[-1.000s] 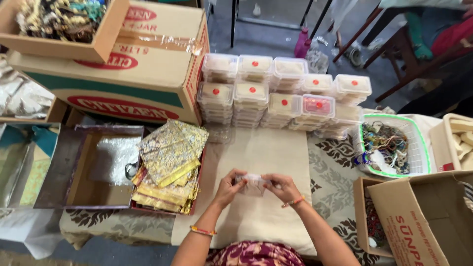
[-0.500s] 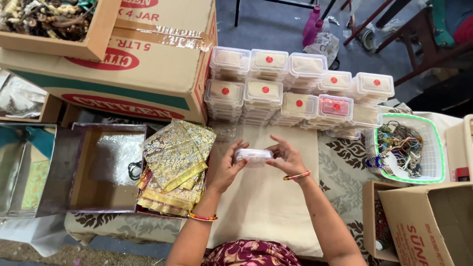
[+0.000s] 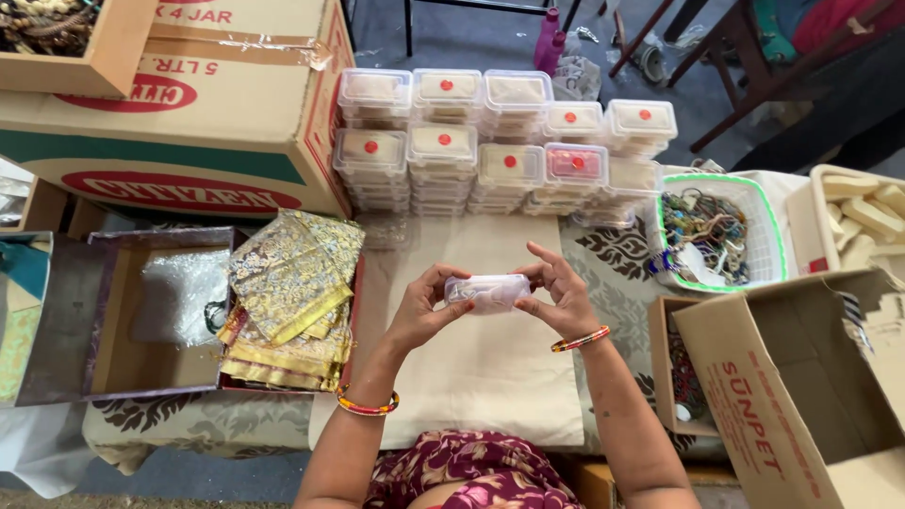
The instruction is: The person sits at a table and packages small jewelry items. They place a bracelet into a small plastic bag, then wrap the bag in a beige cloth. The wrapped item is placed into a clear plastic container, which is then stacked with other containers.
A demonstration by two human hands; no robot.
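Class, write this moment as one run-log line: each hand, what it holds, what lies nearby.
left hand: holds clear plastic box | right hand: holds same box | nearby: gold pouches, stacked boxes

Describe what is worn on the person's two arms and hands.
Both forearms are bare, with no sleeves in view. The left hand has a striped red, orange and green bangle on its wrist. The right hand has a similar thin bangle. No rings or gloves are visible.
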